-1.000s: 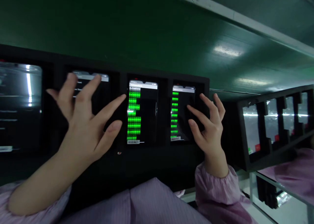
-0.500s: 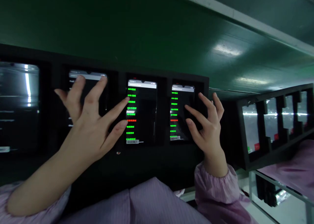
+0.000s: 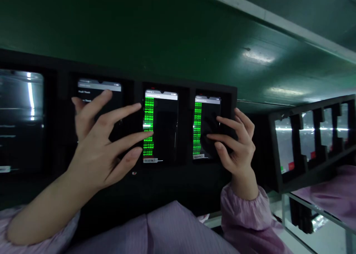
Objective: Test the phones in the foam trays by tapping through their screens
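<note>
Several smartphones lie face up in slots of a long black tray (image 3: 183, 84). My left hand (image 3: 97, 146) is open, fingers spread, with its index fingertip at the lit screen of the middle smartphone (image 3: 165, 128). That palm and the other fingers partly cover the neighbouring smartphone (image 3: 87, 86). My right hand (image 3: 236, 146), also open, has its index fingertip over the screen of the right-hand smartphone (image 3: 210, 131). Both of these screens show a column of green, partly smeared text lines. A small barcode label sits at the bottom of each. Neither hand holds anything.
At the far left another smartphone (image 3: 20, 116) reflects a bright light. A second black tray (image 3: 283, 187) with several screens stands to the right. Behind runs a green surface (image 3: 152, 31) edged by a metal rail (image 3: 239, 7). A purple sleeve (image 3: 330, 194) shows at the right edge.
Both index fingers have moved down on their screens, and the green lists have scrolled, with the red line shifting or leaving view. My left hand's other fingers have shifted right, uncovering more of the phone beneath.
</note>
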